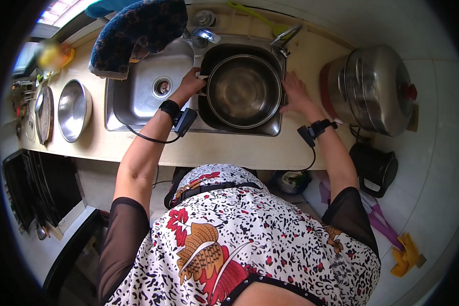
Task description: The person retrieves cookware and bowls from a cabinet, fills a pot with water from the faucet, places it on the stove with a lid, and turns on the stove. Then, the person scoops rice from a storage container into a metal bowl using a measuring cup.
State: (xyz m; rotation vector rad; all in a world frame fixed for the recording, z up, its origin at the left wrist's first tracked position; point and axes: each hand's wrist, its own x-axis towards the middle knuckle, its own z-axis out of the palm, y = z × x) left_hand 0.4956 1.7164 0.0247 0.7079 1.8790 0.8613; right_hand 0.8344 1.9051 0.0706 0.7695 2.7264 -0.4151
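The pot sits in the sink's right basin. The left hand grasps its left handle; the right hand is loosely open at its right side, contact unclear. Near the desk's left edge stands a bowl.
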